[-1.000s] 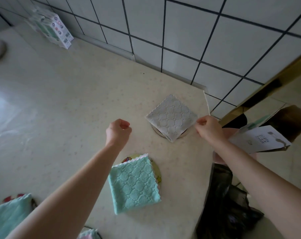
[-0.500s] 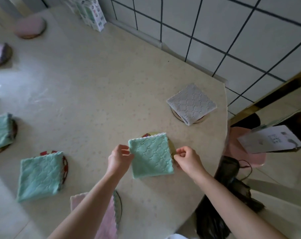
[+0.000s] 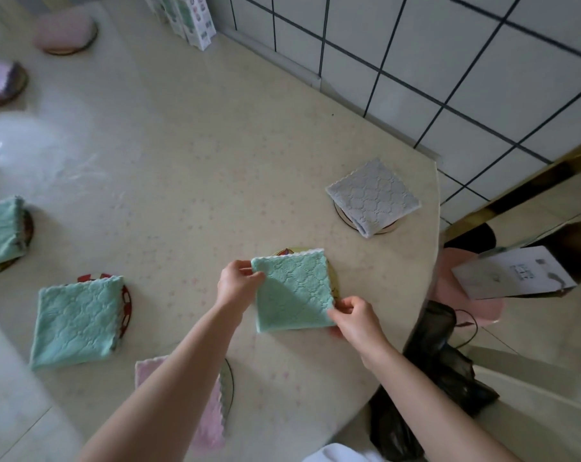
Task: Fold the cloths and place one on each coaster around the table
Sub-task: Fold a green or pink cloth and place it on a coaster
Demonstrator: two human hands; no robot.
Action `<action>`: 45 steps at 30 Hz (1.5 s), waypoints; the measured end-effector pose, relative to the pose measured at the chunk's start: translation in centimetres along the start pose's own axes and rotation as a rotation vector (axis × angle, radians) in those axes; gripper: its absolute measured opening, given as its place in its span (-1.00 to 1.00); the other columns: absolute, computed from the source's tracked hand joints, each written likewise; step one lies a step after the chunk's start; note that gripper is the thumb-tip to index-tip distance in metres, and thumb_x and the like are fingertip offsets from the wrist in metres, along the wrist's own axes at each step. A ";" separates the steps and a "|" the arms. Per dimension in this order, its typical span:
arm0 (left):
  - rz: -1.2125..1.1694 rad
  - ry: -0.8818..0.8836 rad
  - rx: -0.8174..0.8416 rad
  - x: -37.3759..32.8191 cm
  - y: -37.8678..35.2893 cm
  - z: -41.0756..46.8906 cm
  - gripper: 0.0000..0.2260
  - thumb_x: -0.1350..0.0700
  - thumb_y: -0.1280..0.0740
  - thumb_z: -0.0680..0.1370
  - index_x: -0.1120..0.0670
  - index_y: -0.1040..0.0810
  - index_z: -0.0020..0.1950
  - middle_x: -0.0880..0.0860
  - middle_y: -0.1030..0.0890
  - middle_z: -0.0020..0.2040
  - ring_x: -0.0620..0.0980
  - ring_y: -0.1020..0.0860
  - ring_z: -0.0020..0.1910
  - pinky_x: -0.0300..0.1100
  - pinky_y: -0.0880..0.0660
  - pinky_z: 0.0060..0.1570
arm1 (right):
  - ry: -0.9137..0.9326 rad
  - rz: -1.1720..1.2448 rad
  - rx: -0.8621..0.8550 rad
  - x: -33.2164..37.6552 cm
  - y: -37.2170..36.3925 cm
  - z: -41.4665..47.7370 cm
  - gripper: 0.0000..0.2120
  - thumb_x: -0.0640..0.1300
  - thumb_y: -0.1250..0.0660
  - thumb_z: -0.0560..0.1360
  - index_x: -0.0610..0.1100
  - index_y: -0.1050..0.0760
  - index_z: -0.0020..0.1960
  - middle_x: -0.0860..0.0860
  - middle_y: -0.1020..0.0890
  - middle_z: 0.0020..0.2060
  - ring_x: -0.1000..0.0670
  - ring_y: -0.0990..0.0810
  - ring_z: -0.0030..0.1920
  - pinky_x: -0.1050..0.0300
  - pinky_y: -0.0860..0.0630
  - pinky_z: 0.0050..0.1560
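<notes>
Head view: both hands have moved off the grey cloth, left lying at 1 o'clock, onto the green cloth. My left hand pinches its 10 o'clock corner and my right hand its 4 o'clock corner. The cloth covers the yellow coaster and overhangs toward 6 o'clock, so I judge it needs centring.

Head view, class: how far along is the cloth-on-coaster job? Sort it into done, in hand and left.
Done: the grey cloth and the left green cloth lie folded on coasters. In hand: the left hand and right hand pinch opposite corners of the near green cloth over its yellow coaster. Left: settling that one; no bare coaster shows.
</notes>
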State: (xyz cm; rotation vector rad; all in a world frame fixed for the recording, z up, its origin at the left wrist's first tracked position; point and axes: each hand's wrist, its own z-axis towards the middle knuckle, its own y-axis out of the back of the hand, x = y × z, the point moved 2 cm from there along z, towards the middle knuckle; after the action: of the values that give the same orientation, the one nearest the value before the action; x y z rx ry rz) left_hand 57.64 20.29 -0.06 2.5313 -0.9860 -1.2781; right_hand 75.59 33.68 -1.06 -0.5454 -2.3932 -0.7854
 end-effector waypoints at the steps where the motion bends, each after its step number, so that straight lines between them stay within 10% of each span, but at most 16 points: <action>1: -0.042 0.017 0.009 -0.4 -0.1 0.2 -0.77 0.26 -0.39 0.44 0.12 -0.54 0.08 0.10 -0.64 -0.03 0.03 -0.61 -0.09 -0.10 -0.59 -0.12 | 0.001 0.020 0.001 -0.1 0.0 0.0 -0.93 -0.16 -0.40 0.42 -0.09 -0.53 -0.12 0.02 -0.64 -0.24 0.12 -0.58 -0.39 0.20 -0.55 -0.30; 11: -0.319 0.110 0.060 0.8 0.6 -0.5 -0.77 0.34 -0.38 0.47 0.24 -0.54 0.12 0.17 -0.64 -0.02 0.07 -0.62 -0.06 -0.13 -0.58 -0.05 | 0.149 -0.035 -0.072 1.6 2.3 1.6 -0.91 -0.24 -0.42 0.41 -0.10 -0.57 -0.11 0.02 -0.64 -0.25 -0.01 -0.63 -0.22 0.02 -0.62 -0.10; 18: -0.405 0.124 -0.012 3.4 0.6 -1.4 -0.85 0.34 -0.40 0.45 0.20 -0.58 0.00 0.18 -0.66 -0.07 0.07 -0.63 -0.12 -0.06 -0.59 0.01 | 0.292 -0.227 -0.074 3.4 2.7 3.1 -0.90 -0.25 -0.44 0.40 -0.12 -0.57 -0.12 0.02 -0.64 -0.22 0.03 -0.61 -0.18 0.26 -0.44 -0.07; 27: -0.231 0.031 -0.086 3.1 1.9 -0.7 -0.87 0.27 -0.42 0.46 0.19 -0.58 -0.01 0.13 -0.63 -0.17 -0.06 -0.57 -0.32 -0.30 -0.58 -0.27 | 0.242 -0.325 -0.163 2.8 2.3 2.8 -0.89 -0.16 -0.39 0.46 -0.18 -0.56 -0.05 0.00 -0.58 -0.24 0.00 -0.52 -0.18 0.25 -0.33 -0.15; 33: -0.085 -0.052 -0.044 4.6 6.4 -2.6 -0.82 0.28 -0.41 0.42 0.12 -0.59 0.00 0.08 -0.65 -0.14 0.05 -0.62 -0.20 -0.03 -0.61 -0.08 | 0.092 -0.236 -0.230 0.6 1.6 0.4 -0.85 -0.05 -0.28 0.51 -0.13 -0.51 -0.05 -0.05 -0.64 -0.16 -0.16 -0.62 -0.09 0.02 -0.54 -0.01; 45: 0.005 -0.104 0.008 13.7 19.4 -4.7 -0.81 0.32 -0.41 0.39 0.07 -0.60 -0.08 0.07 -0.65 -0.20 0.00 -0.61 -0.23 -0.13 -0.57 -0.17 | -0.011 -0.052 -0.187 -3.9 -12.7 -11.5 -0.95 -0.13 -0.33 0.44 0.01 -0.49 -0.16 -0.02 -0.66 -0.23 -0.09 -0.65 -0.15 -0.12 -0.59 -0.01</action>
State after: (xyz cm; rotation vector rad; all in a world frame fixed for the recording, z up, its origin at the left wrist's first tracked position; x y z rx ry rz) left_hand 57.51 -3.86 1.46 2.4882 -1.0187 -1.4201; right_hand 76.25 16.09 -0.90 -0.5640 -2.3665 -1.0391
